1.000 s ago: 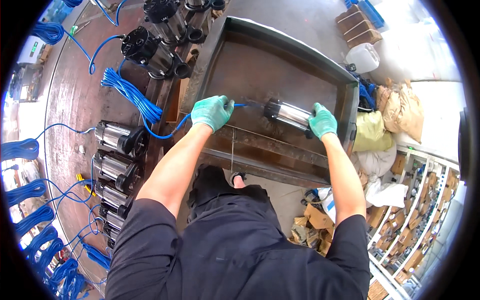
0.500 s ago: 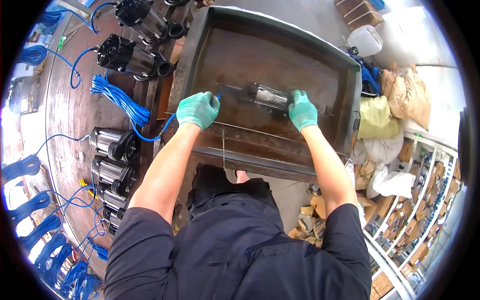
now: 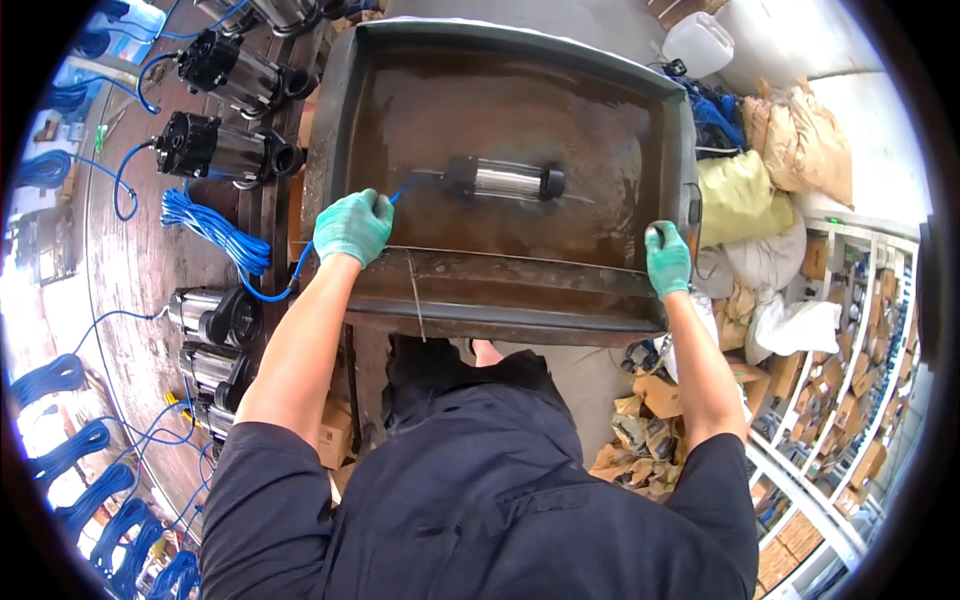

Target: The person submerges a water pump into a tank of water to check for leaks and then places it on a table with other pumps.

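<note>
A submersible pump (image 3: 508, 180) with a silver ribbed body and black ends lies on its side in the brown water of a dark metal tank (image 3: 335, 130). Its blue cable (image 3: 408, 184) leads leftward to my left hand (image 3: 355, 228), green-gloved and closed around it above the tank's near left part. My right hand (image 3: 668, 262), in a matching glove, is apart from the pump at the tank's near right corner. Its fingers are curled by the end of a thin rod (image 3: 520, 257) that crosses the near side; whatever they grip is hidden.
Several similar pumps (image 3: 232, 75) stand or lie on the wooden table (image 3: 130, 240) at left, with coiled blue cables (image 3: 215, 230). Beyond the tank's right side are sacks (image 3: 745, 195) and a white jerrycan (image 3: 698, 45). Shelving (image 3: 840, 380) with boxes stands at right.
My right hand has let go of the pump and moved right to the tank's near right corner. The left hand still holds the cable. The view has shifted a little.
</note>
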{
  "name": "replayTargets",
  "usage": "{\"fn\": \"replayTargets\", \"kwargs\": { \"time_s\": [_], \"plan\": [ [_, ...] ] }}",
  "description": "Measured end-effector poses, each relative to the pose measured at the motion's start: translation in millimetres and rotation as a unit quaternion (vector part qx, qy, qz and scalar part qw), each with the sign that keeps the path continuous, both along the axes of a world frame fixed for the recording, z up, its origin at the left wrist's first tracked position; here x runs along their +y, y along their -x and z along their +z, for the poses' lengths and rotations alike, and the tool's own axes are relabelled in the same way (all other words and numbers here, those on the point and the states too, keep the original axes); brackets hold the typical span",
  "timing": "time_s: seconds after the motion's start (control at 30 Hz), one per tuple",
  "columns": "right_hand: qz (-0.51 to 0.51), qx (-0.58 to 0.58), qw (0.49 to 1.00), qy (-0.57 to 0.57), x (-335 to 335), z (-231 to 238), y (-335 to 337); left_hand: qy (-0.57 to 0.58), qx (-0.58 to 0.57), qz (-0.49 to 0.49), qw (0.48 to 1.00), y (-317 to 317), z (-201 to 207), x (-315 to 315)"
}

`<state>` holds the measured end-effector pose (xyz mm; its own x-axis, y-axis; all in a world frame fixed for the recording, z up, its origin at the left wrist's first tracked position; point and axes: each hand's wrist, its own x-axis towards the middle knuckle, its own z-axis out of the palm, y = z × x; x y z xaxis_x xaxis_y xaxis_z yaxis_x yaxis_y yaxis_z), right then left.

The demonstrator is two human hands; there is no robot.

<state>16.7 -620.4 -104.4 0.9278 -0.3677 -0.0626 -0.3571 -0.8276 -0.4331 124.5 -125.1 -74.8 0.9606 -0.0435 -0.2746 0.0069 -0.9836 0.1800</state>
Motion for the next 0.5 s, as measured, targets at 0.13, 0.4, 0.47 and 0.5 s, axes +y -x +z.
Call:
{"fn": "replayTargets", "kwargs": {
  "time_s": [0.13, 0.4, 0.47, 0.5],
  "plan": [
    [-0.074, 0.053, 0.994, 0.052, 5.6, -4.0, -9.5, -0.013, -0.008, -0.004, 1.000, 0.5, 1.1, -0.3],
    [-0.101, 0.131, 0.983, 0.084, 16.6, 7.4, -15.1, -0.018, -0.015, 0.000, 1.000, -0.1, -4.8, 1.1],
    [-0.097, 0.133, 0.983, 0.080, 18.1, 11.1, -15.6, -0.017, -0.024, -0.001, 1.000, 0.0, -8.0, 2.0],
    [-0.095, 0.139, 0.982, 0.080, 17.5, 11.6, -15.9, -0.017, -0.027, -0.002, 0.999, 0.0, -8.2, 1.8]
  ]
}}
